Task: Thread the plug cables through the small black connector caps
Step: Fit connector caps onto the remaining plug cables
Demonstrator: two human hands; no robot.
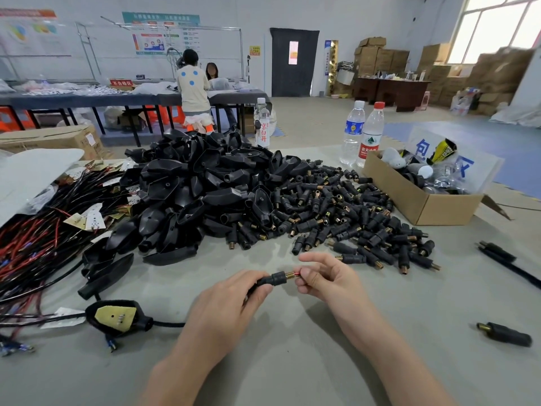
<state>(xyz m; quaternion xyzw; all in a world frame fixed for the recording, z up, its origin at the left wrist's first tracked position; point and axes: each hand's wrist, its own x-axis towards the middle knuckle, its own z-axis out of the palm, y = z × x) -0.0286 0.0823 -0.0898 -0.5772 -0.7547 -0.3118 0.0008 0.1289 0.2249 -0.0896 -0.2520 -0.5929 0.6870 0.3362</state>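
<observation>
Worktop (pixel 292 347): grey surface that carries all the parts.
Shell heap (pixel 199 183): large black housings piled at centre rear.
Cap heap (pixel 336 212): small black connector caps with brass ends, spread to the right of the shells.
Cable bundle (pixel 38 244): red and black leads lying at far left.
Left hand (pixel 225 306): fingers curled round the rear of one cap, where the cable enters.
Right hand (pixel 328 276): thumb and a finger pinch the wire tips; index finger lifted clear.
Plug cable (pixel 169 324): runs from an open housing near the left edge to the left hand.
Held cap (pixel 278 278): between the two hands, just above the worktop, brass end to the right.
Wire ends (pixel 295 273): red, emerging just past the brass thread.
Step in hand: judged to be the threading itself, with the leads already through the bore.
Next move: probably a steady pull to the right while the left hand keeps the cap in line with the cable.
</observation>
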